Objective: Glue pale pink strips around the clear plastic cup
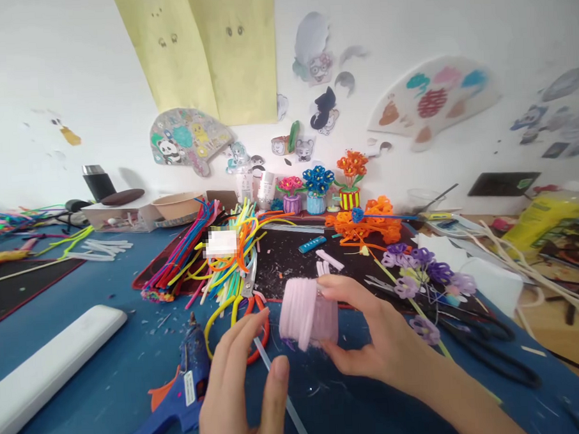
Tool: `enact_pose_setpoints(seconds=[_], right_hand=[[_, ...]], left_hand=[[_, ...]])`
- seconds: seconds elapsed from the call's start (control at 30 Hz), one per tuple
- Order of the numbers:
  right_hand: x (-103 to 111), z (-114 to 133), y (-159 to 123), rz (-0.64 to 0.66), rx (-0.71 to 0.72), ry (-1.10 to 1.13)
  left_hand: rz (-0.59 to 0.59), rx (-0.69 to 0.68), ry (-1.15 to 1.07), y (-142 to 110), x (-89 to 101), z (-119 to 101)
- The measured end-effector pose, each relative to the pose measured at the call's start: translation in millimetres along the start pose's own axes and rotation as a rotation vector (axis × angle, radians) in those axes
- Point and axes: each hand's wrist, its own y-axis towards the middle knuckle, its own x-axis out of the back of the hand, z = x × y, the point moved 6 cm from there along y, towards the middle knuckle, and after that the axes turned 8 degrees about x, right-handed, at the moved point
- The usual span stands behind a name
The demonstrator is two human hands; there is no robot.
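Note:
My right hand (371,332) grips a small round pot wrapped in pale pink pipe cleaner (298,312), with the thumb below and the fingers above its right end. The pot lies on its side in the air above the blue mat. My left hand (246,379) is just left of it, thumb and fingers apart, holding nothing. Behind the left hand are scissors with yellow and orange handles (210,326) and a blue hot glue gun (186,388). A translucent glue stick (290,402) extends between the hands.
Bundled pipe cleaners (190,247) lie at back left, near a white bar (56,374). Purple pipe-cleaner flowers (421,262) and black-handled scissors (487,355) are at right. Along the wall stand small flower pots, including a blue one (316,200). Orange pipe-cleaner flowers (371,223) lie before them.

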Motion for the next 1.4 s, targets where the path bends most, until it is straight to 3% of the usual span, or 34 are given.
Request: enact_pose_setpoints(seconds=[0.1,0.23,0.47,0.67,1.03,1.4], right_hand=[[-0.6,3.7,-0.1,-0.004,0.056,-0.013],[-0.6,6.0,1.0,0.001,0.082,-0.025],[2.1,13.0,6.1,-0.037,0.149,-0.063],[3.4,15.4,4.6,-0.025,0.173,-0.102],[6.1,15.8,3.9,-0.018,0.163,-0.210],[9.4,13.8,0.0,-0.021,0.151,-0.209]], left_hand=[[0.084,0.184,-0.209,1.3,-18.0,10.1],[0.204,0.325,-0.445,-0.5,-36.1,15.5],[0.212,0.403,-0.562,10.4,-35.7,-7.2],[0.283,0.486,-0.641,13.3,-37.2,-10.9],[0.350,0.476,-0.620,8.4,-34.6,-6.3],[0.272,0.468,-0.636,9.0,-30.7,-10.5]])
